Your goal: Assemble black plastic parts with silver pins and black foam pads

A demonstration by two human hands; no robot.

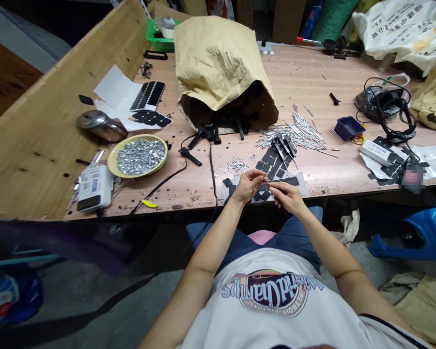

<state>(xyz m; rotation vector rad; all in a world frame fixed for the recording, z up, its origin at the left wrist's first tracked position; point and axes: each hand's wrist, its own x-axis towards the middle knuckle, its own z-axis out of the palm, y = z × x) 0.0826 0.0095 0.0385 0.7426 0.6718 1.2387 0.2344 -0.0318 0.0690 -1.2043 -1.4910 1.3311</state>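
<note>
My left hand (249,186) and my right hand (288,197) meet over the table's front edge, both with fingers closed in a pinch. Between them is a thin metal rod (267,181), held by its two ends; any smaller part at the fingertips is too small to make out. Beneath and beyond the hands lie black rounded pads (275,164) on a pale sheet. Several black plastic pieces with metal rods (284,145) rest on these pads. Behind them spreads a loose heap of thin metal rods (305,130). Small metal rings (237,164) are scattered left of the pads.
A large paper bag (218,58) lies with its mouth towards me, black plastic parts (205,134) spilling out. Leftward are a yellow bowl (111,167) of small metal pieces and a white box-shaped device (94,189). A black cord (212,174) hangs over the edge. Rightward sits a purple tray (349,127).
</note>
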